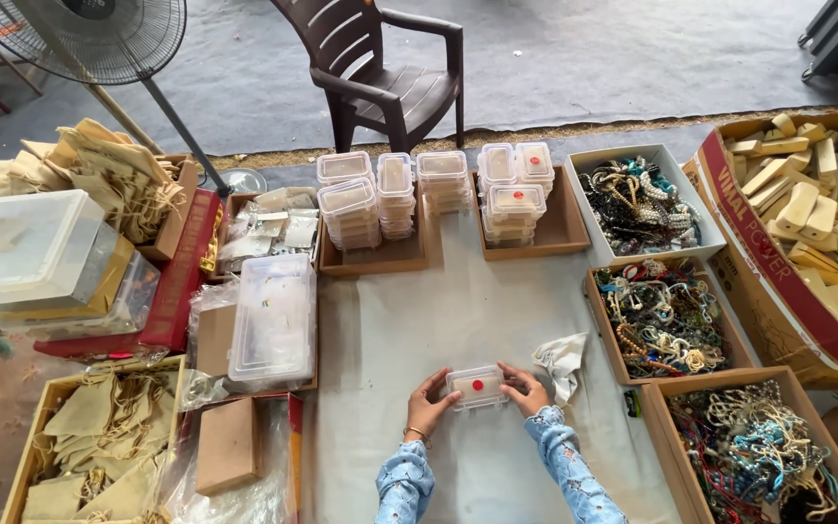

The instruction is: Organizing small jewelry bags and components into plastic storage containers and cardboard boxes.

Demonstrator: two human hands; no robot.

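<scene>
A small clear plastic box with a red dot on its lid rests on the pale grey cloth in front of me. My left hand grips its left end and my right hand grips its right end. Both arms wear light blue patterned sleeves, and a bangle sits on my left wrist. A crumpled white cloth lies just right of my right hand.
Stacks of clear boxes fill brown trays at the back. Trays of beaded jewellery line the right, beside a carton of beige pouches. Cloth bags, larger clear containers and a brown box lie left. A brown chair and fan stand beyond.
</scene>
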